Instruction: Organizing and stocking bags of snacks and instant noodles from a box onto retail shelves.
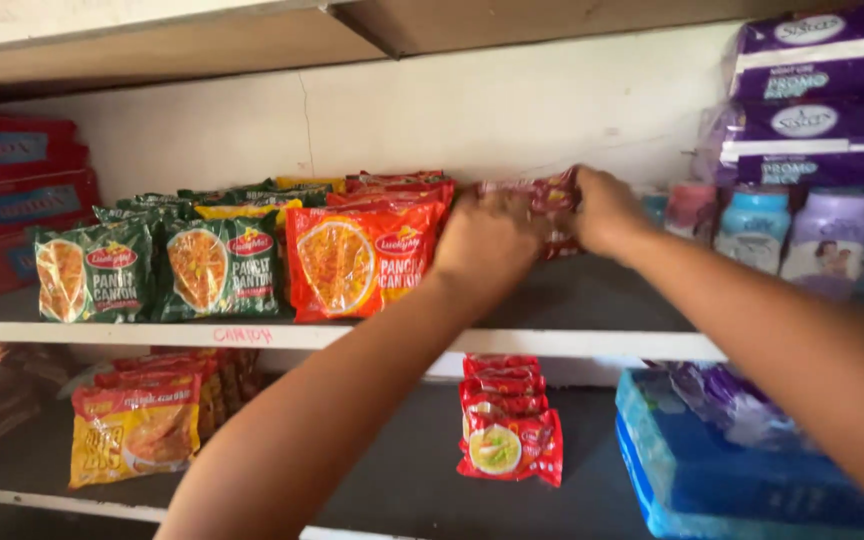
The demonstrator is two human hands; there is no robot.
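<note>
Both my hands reach onto the middle shelf (572,343). My left hand (487,240) and my right hand (602,208) together grip a stack of dark red noodle packets (544,197), held upright near the back wall. Right beside my left hand stands a row of orange noodle packets (362,255). Further left are rows of green noodle packets (217,265) with another green row (92,270) beside them. The lower part of the red stack is hidden behind my hands.
Red boxes (17,190) sit at far left. Powder bottles (752,228) and purple packs (817,95) fill the right. On the lower shelf are yellow packets (134,430), a red packet stack (507,430) and blue wrapped packs (722,470). Another shelf hangs overhead.
</note>
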